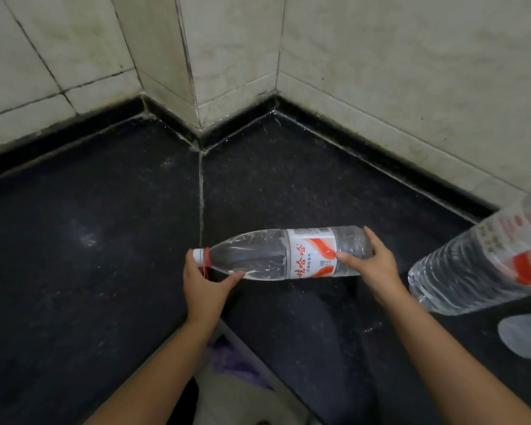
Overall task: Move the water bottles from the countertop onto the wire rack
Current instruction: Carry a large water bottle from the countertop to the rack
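A clear water bottle (276,254) with a white and orange label and a white cap lies on its side over the dark countertop (89,240), cap pointing left. My left hand (207,283) grips its neck just below the cap. My right hand (373,262) holds its base end. A second, larger water bottle (478,262) with the same kind of label stands at the right edge, close to the camera and blurred. The wire rack is out of view.
Pale tiled walls (380,72) meet in a protruding corner behind the counter. A rounded clear object (524,335), cut off, lies at the lower right. The counter's front edge runs diagonally near my left forearm, with purple fabric (230,360) below it.
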Motion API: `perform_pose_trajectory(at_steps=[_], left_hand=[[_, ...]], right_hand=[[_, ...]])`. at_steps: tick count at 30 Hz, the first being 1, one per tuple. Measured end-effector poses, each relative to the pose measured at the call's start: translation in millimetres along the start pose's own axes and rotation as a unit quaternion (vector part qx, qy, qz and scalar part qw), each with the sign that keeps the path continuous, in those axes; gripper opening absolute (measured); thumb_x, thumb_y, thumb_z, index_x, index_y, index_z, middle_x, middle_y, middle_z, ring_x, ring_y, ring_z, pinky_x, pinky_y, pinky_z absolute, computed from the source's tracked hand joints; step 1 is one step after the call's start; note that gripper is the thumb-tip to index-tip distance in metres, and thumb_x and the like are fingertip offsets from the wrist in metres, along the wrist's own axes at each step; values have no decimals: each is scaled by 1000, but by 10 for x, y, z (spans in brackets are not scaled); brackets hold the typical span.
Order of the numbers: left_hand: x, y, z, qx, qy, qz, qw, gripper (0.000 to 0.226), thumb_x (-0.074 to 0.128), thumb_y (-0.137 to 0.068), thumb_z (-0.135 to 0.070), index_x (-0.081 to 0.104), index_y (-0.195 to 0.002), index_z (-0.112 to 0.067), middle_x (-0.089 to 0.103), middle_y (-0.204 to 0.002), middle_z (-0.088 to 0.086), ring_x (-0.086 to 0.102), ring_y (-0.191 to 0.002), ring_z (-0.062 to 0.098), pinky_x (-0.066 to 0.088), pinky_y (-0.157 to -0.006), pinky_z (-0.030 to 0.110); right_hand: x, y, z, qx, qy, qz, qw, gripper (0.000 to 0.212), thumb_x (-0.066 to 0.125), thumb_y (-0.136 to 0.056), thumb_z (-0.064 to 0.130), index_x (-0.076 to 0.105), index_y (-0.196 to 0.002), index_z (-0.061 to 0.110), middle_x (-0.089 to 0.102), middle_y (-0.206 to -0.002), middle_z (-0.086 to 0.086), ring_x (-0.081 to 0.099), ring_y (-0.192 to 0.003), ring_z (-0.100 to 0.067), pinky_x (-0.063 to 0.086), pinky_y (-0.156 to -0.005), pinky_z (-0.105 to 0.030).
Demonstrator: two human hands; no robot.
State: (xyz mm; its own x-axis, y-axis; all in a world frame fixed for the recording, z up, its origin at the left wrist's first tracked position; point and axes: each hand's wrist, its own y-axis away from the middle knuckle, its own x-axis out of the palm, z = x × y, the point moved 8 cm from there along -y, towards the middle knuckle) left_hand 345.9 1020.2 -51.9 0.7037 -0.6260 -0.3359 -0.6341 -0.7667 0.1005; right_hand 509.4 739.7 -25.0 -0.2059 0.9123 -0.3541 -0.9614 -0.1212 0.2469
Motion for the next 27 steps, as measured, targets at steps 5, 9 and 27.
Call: perform_pose_trajectory(at_steps=[5, 9, 27], left_hand=[[-10, 153, -176, 40, -20, 28, 999, 62, 85, -55, -14, 46, -101, -24, 52, -91, -14, 48, -95, 9, 34, -70, 8], [112, 473, -339, 59, -14, 65, 996, 65, 86, -54, -10, 50, -108, -13, 59, -107, 0, 52, -102, 16, 38, -86, 18], [1787, 4268, -1753, 246, 54, 326, 911, 77, 88, -46, -15, 52, -114, -9, 61, -104, 3, 57, -102, 23, 45, -88, 29]], right_hand=[[-279, 382, -178, 15, 8, -55, 998, 86, 79, -67, 19, 32, -140, 13, 39, -142, -13, 42, -126, -24, 37, -100, -32], [-695, 805, -318, 15, -37, -109, 993, 82, 79, -66, 14, 38, -137, 12, 46, -136, -9, 47, -120, -21, 40, -93, -29], [-4316, 4474, -1594, 16, -131, -448, 884, 77, 81, -63, 13, 44, -130, 14, 50, -111, 0, 53, -100, -19, 47, -78, -33]])
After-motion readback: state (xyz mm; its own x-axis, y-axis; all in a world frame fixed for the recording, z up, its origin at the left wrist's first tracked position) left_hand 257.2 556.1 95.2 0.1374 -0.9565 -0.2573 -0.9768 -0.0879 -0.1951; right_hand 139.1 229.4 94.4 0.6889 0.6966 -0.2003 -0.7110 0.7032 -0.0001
